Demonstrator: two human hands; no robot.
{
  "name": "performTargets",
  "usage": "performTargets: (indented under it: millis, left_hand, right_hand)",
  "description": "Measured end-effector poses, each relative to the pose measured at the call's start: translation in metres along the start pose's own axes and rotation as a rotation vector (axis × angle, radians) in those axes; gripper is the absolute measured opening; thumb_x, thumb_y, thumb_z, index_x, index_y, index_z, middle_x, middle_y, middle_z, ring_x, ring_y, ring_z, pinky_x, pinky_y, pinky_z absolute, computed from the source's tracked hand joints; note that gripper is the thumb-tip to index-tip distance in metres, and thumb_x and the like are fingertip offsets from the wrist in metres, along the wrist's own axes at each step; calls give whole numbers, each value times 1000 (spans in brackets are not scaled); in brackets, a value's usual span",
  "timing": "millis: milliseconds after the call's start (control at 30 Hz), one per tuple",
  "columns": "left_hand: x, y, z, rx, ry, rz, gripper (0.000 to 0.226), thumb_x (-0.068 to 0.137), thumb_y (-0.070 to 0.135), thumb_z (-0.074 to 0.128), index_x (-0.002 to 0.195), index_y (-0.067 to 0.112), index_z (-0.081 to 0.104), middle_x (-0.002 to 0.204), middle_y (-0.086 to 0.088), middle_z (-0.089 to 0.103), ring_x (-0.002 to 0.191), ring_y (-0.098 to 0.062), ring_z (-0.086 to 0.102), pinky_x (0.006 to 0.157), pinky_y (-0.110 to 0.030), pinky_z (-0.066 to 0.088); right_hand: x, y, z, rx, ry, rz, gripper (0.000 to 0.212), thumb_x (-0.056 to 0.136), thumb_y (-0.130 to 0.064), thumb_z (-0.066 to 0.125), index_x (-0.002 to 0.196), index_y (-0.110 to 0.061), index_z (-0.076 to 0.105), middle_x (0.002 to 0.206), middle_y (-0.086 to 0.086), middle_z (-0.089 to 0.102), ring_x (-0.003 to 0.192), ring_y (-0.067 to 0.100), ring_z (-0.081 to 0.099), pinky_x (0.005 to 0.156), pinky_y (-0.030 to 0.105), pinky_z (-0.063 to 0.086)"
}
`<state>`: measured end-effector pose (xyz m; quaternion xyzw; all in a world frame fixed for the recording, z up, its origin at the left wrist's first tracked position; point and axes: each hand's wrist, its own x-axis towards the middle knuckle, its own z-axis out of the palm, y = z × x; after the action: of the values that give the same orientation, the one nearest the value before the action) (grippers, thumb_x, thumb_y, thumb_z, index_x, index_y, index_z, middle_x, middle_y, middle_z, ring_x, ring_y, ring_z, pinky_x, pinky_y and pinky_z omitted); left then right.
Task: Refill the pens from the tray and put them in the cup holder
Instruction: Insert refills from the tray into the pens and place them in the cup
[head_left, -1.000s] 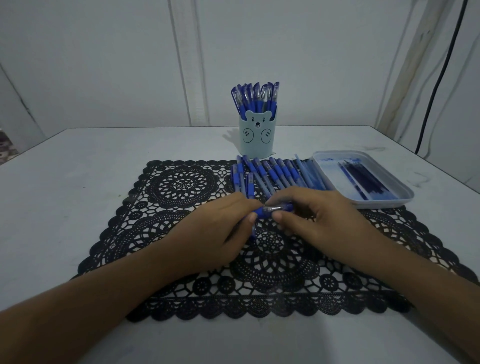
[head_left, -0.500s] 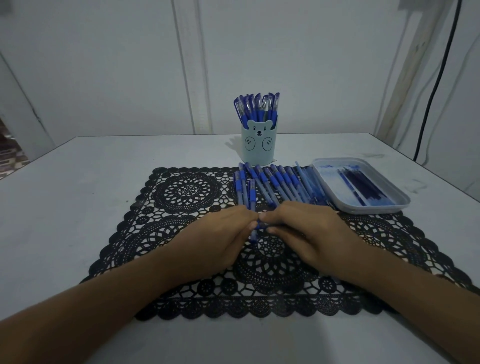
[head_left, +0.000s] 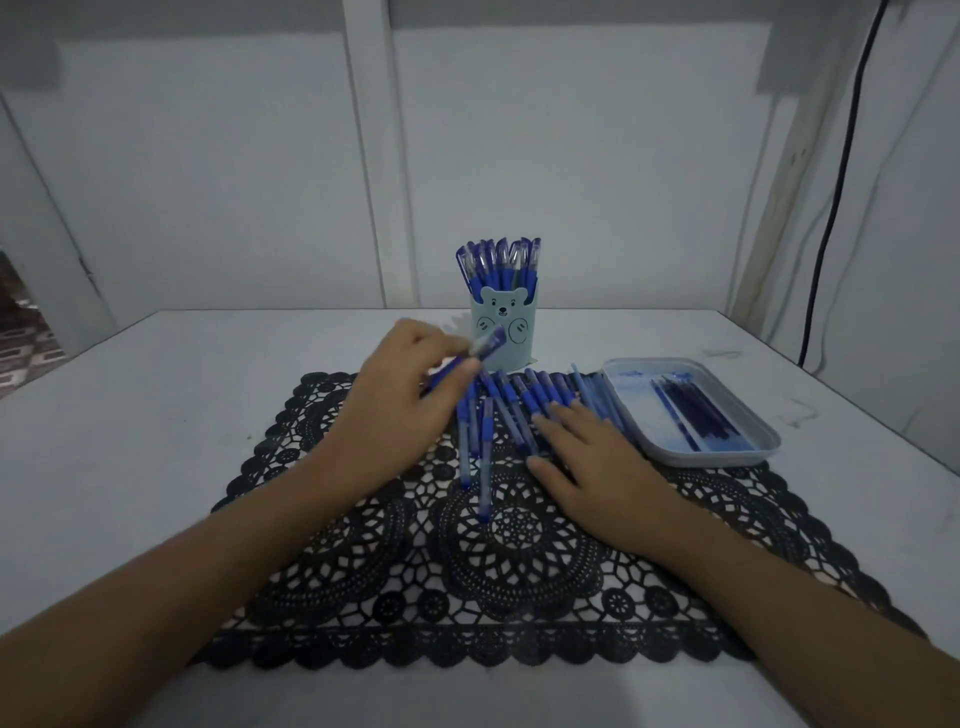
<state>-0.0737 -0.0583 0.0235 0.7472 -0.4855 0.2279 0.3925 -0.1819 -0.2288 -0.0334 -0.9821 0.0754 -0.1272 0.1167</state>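
My left hand (head_left: 402, 387) holds a blue pen (head_left: 485, 347) lifted above the mat, its tip pointing at the light blue bear cup holder (head_left: 503, 328), which is full of several blue pens. My right hand (head_left: 589, 457) lies with straight fingers on the row of blue pens (head_left: 524, 400) spread across the black lace mat (head_left: 467, 561). To the right, the pale tray (head_left: 696, 452) holds several dark refills (head_left: 693, 413).
The mat lies on a white table (head_left: 156, 441) against a white wall. A black cable (head_left: 836, 197) hangs at the far right. Two pens (head_left: 483, 457) lie apart from the row, pointing toward me.
Both hands were together on one pen at the mat's middle. Now the left hand has lifted that pen toward the cup holder and the right hand has let go and moved onto the pen row.
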Motion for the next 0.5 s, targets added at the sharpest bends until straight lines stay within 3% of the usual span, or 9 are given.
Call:
performTargets:
  millis: [100,200,300,500]
  left_hand:
    - [61,15,-15,-136,109,-150,22,93,22,52,112,17,61,94,7,58,82,3,53,75,-5,40]
    - [131,18,-18,-316,224,-263,20,92,16,52,109,9,61,84,3,63,76,-9,61,79,-22,50]
    - [178,5,-2,-336,316,-315,11,89,15,54,99,13,58,93,-4,65,82,-18,64,80,-31,53]
    - [186,-20,45,-329,219,-475,7,91,13,53,97,12,49,93,-6,57,79,-19,56,73,-33,50]
  right_hand:
    - [2,1,2,-13,-74,48,55,97,-46,28,146,-23,19,156,-2,9,143,12,1,117,33,3]
    - [2,1,0,-9,-74,43,55,97,-45,29,146,-24,18,156,-3,7,143,11,1,116,32,2]
    - [1,2,-1,-9,-72,37,54,97,-44,29,146,-24,19,156,-4,7,142,11,1,116,32,1]
    - [1,2,-2,-15,-66,22,52,98,-42,29,146,-24,21,155,-2,10,143,12,2,115,32,1]
